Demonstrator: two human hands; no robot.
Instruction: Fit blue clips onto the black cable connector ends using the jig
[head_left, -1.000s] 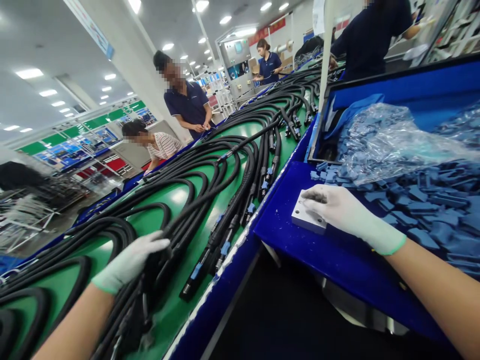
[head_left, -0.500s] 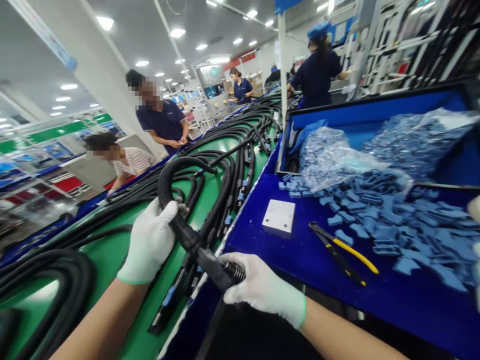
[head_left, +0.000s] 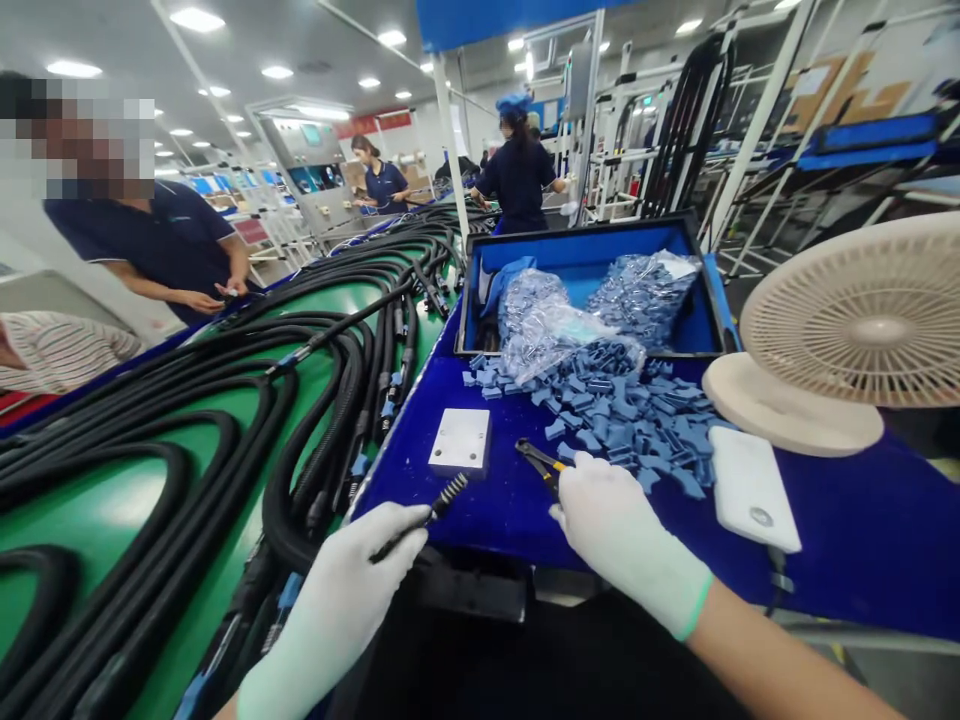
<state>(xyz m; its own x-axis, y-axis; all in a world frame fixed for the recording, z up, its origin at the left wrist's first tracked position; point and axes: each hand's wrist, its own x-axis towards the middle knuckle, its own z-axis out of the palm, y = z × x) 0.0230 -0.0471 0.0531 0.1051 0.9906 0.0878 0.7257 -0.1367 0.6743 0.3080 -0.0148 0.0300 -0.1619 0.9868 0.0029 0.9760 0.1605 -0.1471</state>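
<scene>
The left hand (head_left: 337, 590), in a white glove, is clenched around a black cable (head_left: 401, 537), whose coiled tip (head_left: 451, 490) sticks out past the fingers and points up toward a white plate (head_left: 459, 445). The right hand (head_left: 622, 530), also gloved, has its fingers closed on the yellow handles of pliers (head_left: 536, 458), whose steel head pokes out just beyond the fingertips, above a blue table (head_left: 480, 525).

Ahead of the right fingers lies a heap of blue parts (head_left: 607, 415), and behind it a clear bag (head_left: 544, 330) sits in a blue bin (head_left: 577, 235). To the right of those fingers are a fan (head_left: 862, 320) and a white pad (head_left: 750, 488). Left of the left fingers, coiled black cables (head_left: 322, 400) lie on a green belt (head_left: 112, 530). Far ahead of the fingers, a co-worker (head_left: 517, 170) stands beyond the bin
</scene>
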